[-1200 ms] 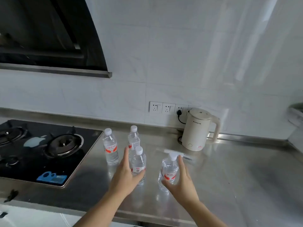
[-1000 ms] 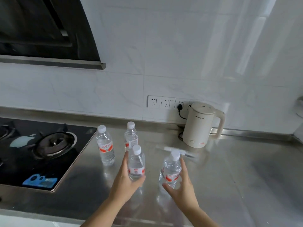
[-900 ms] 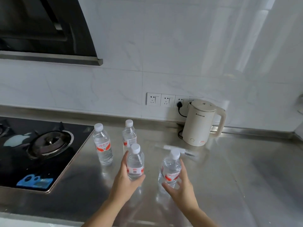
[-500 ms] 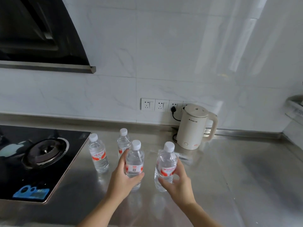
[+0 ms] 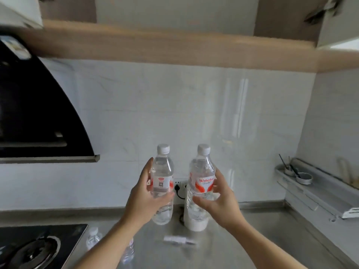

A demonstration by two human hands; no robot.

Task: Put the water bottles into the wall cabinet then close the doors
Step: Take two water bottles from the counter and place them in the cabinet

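Head camera showed the left hand wrapped around one water bottle at its label and the right hand wrapped around a second water bottle the same way, both upright and lifted above the steel countertop, under the open wall cabinet. Both bottles looked full of clear water with white caps on, so they were probably a bit heavy, thin and squashy, and smooth, and the middle was a good place to hold. Two more bottles stood low by the stove near the countertop's front edge.
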